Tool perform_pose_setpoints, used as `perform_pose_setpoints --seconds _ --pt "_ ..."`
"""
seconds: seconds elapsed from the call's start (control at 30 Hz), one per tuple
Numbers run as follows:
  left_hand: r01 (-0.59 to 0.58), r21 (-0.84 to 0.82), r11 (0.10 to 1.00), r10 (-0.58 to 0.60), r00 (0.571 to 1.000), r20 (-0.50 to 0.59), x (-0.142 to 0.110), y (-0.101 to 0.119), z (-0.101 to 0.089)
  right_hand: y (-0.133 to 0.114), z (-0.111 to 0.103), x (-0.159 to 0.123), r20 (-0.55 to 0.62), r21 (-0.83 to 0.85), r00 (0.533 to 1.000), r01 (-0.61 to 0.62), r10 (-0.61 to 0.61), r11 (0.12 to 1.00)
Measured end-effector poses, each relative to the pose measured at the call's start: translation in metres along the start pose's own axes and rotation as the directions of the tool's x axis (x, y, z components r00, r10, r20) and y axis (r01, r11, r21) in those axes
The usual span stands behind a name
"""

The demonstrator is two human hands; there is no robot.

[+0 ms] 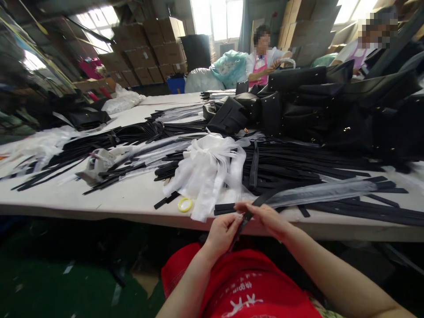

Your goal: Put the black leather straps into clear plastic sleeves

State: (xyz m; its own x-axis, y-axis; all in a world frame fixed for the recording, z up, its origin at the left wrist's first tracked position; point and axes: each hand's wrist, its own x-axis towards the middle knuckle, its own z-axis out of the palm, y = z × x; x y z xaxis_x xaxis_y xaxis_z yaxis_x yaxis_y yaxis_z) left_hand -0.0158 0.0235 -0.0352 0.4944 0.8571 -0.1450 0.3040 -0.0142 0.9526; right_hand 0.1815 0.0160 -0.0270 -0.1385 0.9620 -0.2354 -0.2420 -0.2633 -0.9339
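Note:
At the table's front edge, my left hand (pixel 222 233) is closed in a pinch on a black strap (pixel 266 195). My right hand (pixel 266 219) grips the same strap slightly higher up, its fingers closed around it. One end of the strap hangs toward my lap; the rest runs up to the right over the table. A clear plastic sleeve (pixel 324 192) lies close beyond my right hand, with black straps in and around it. Just past my left hand spreads a bunch of white plastic sleeves (pixel 212 170).
A roll of tape with a yellow rim (pixel 184 204) lies near the front edge. A grey tape dispenser (pixel 97 167) stands on the left. Black bags (pixel 318 106) are heaped at the back right. Two people work across the table (pixel 129 201), near stacked cartons (pixel 162 42).

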Motion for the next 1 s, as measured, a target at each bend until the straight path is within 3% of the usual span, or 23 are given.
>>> perform_pose_setpoints --seconds 0.1,0.13,0.2,0.27,0.33,0.43,0.53,0.77,0.93,1.0 --pt "0.048 0.029 0.998 -0.049 0.998 0.041 -0.001 -0.007 -0.001 -0.014 -0.023 0.008 -0.241 0.103 0.963 0.145 -0.117 0.984" --pt "0.041 0.038 0.998 -0.042 0.998 0.037 0.000 -0.009 0.000 -0.016 -0.025 0.009 -0.274 0.100 0.953 0.164 -0.132 0.981" --pt "-0.016 0.054 0.998 0.016 1.000 0.002 0.004 -0.007 0.003 -0.012 -0.016 0.006 -0.195 0.029 0.975 0.112 -0.104 0.993" --pt "-0.091 0.064 0.994 0.093 0.995 -0.038 0.007 -0.003 0.006 -0.002 0.000 0.001 -0.019 -0.068 1.000 0.016 -0.017 0.998" --pt "-0.109 0.060 0.992 0.111 0.993 -0.041 0.008 0.000 0.006 0.003 0.006 -0.001 0.061 -0.080 0.998 -0.019 0.024 0.997" --pt "-0.060 0.056 0.997 0.060 0.998 0.004 0.004 0.000 0.003 -0.007 -0.009 0.003 -0.077 0.042 0.996 0.056 -0.053 0.998" --pt "-0.042 0.064 0.997 0.042 0.999 0.007 0.001 -0.002 0.002 -0.021 -0.026 0.007 -0.186 0.019 0.974 0.137 -0.131 0.990" --pt "-0.121 -0.035 0.992 0.118 0.990 -0.080 0.010 0.009 0.004 -0.017 0.007 -0.003 0.013 -0.197 0.990 0.143 -0.143 0.970" --pt "-0.044 0.019 0.999 0.043 0.999 0.032 0.005 0.006 0.004 -0.030 -0.003 0.004 -0.251 -0.023 0.950 0.184 -0.184 0.983" --pt "-0.020 0.035 0.999 0.019 0.999 0.034 0.003 0.003 0.006 -0.036 -0.008 0.006 -0.284 -0.017 0.941 0.190 -0.187 0.982"
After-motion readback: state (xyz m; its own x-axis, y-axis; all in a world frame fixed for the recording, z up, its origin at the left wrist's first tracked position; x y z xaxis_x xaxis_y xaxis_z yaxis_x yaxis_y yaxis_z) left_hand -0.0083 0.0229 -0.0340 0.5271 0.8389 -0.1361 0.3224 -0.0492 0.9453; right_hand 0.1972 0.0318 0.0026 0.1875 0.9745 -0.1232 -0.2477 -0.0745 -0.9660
